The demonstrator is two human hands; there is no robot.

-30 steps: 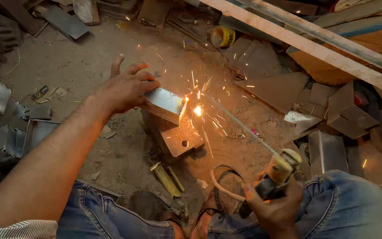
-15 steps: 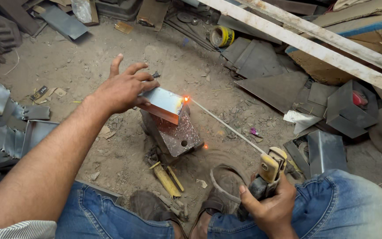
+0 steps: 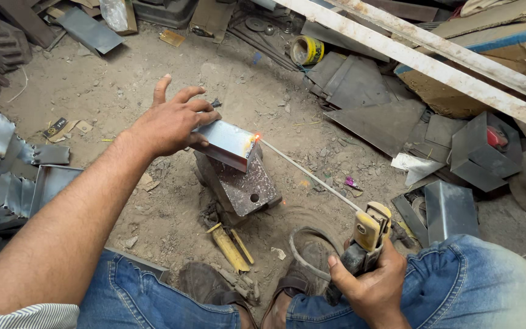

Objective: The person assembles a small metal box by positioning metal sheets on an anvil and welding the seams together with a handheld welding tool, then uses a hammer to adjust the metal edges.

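My left hand (image 3: 168, 122) presses down on a folded sheet-metal box piece (image 3: 226, 143) that rests on a rusty metal block (image 3: 245, 186) standing on the dirt floor. My right hand (image 3: 369, 286) grips a welding electrode holder (image 3: 366, 234) near my right knee. Its thin electrode rod (image 3: 308, 173) reaches up-left, and the tip touches the box's right corner, where a small orange glow (image 3: 255, 137) shows. A cable (image 3: 302, 250) loops from the holder by my foot.
Several bent sheet-metal pieces (image 3: 7, 164) are piled at the left. Dark steel plates (image 3: 372, 122) and box sections (image 3: 479, 149) lie at the right, under a long white-painted beam (image 3: 433, 61). A yellow tin (image 3: 305, 50) stands at the back. Yellow-handled tools (image 3: 229, 247) lie by my feet.
The bright arc and shower of sparks have died down to a small glow at the box corner. Both hands stay in place.
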